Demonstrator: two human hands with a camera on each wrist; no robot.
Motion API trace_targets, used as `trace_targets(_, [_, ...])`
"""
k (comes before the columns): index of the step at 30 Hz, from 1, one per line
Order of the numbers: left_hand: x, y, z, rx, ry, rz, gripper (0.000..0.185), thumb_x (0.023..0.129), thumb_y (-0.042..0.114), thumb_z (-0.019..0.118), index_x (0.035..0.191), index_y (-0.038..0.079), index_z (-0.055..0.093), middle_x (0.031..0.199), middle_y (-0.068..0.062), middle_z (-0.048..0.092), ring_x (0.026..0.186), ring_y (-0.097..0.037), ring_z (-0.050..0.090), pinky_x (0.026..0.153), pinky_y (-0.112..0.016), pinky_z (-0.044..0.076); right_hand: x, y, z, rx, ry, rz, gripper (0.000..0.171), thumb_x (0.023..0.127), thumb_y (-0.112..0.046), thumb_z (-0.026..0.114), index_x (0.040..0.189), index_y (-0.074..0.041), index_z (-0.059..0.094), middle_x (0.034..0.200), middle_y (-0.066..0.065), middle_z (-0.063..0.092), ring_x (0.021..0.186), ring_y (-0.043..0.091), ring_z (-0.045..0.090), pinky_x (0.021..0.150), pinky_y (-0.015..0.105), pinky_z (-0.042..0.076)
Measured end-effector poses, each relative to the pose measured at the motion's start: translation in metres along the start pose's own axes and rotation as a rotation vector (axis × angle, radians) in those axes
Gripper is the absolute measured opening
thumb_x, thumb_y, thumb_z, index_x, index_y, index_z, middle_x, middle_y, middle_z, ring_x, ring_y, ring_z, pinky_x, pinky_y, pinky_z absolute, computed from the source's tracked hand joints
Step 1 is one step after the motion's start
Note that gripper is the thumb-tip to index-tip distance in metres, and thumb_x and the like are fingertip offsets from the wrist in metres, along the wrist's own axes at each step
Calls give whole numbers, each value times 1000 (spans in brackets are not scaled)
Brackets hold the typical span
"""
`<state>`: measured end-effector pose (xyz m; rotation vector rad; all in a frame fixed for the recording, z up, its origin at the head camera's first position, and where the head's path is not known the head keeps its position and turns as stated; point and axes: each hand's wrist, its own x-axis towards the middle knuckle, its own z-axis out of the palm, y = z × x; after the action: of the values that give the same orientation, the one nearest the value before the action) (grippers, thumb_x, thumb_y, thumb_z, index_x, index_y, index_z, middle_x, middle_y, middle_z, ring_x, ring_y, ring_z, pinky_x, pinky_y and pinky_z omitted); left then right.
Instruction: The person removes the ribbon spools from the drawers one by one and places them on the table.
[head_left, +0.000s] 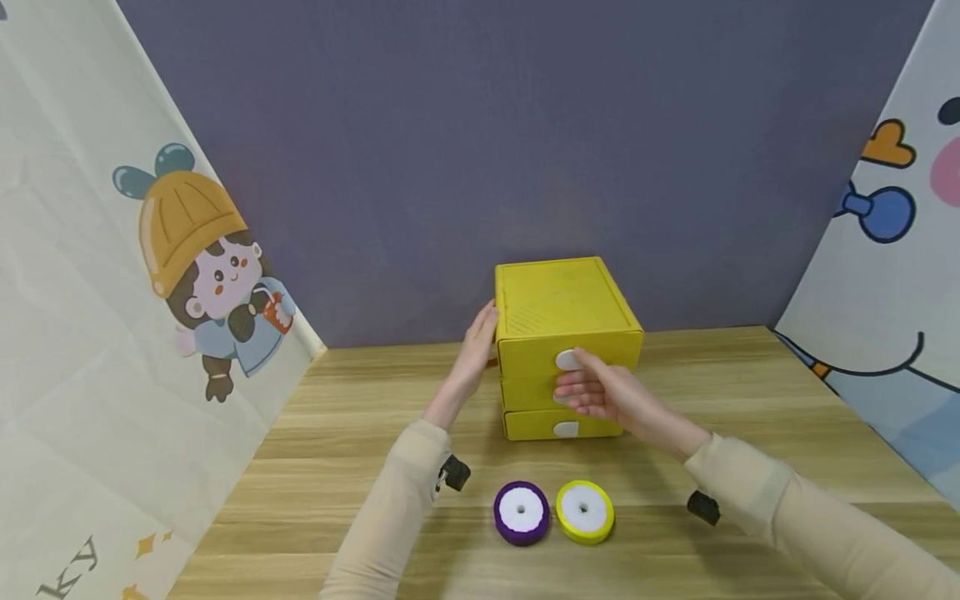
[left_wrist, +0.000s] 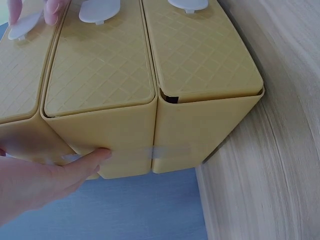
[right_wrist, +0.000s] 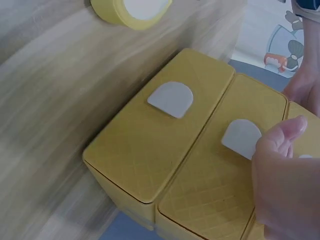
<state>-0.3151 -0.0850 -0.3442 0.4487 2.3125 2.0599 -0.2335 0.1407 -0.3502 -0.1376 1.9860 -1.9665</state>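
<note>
A yellow three-drawer box (head_left: 562, 300) stands on the wooden table (head_left: 360, 433) near the back wall, all drawers pushed in. My left hand (head_left: 476, 350) lies flat against its left side, and in the left wrist view its fingers (left_wrist: 45, 180) press the box (left_wrist: 100, 75) there. My right hand (head_left: 600, 392) is at the front with fingers stretched out. Its fingertips touch the top drawer's white handle (head_left: 567, 360) and cover the middle one. The right wrist view shows my right hand (right_wrist: 285, 185) over the drawer fronts (right_wrist: 150, 150), just beside the middle handle (right_wrist: 241, 138).
A purple ribbon roll (head_left: 521, 511) and a yellow ribbon roll (head_left: 584, 510) lie side by side on the table in front of the box, between my forearms. Cartoon-printed screens (head_left: 112, 333) close in the left and right sides; a purple wall stands behind.
</note>
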Motion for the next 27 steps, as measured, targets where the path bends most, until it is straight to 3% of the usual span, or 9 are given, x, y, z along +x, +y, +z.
trace_targets(15, [1, 0, -1, 6, -3, -7, 59, 108, 44, 30, 159, 15, 20, 167, -6, 19, 155, -28, 17, 127, -51, 14, -6, 42, -5, 69, -28, 113, 69, 103, -55, 40, 121, 8, 60, 92, -3, 75, 73, 3, 65, 71, 16, 57])
trace_targets(27, [-1, -1, 0, 9, -3, -19, 62, 108, 46, 30, 160, 14, 18, 167, -5, 18, 155, -27, 15, 127, -51, 13, 8, 50, -4, 145, -16, 136, 66, 102, -52, 43, 129, 7, 53, 97, -2, 73, 86, 7, 68, 76, 17, 56])
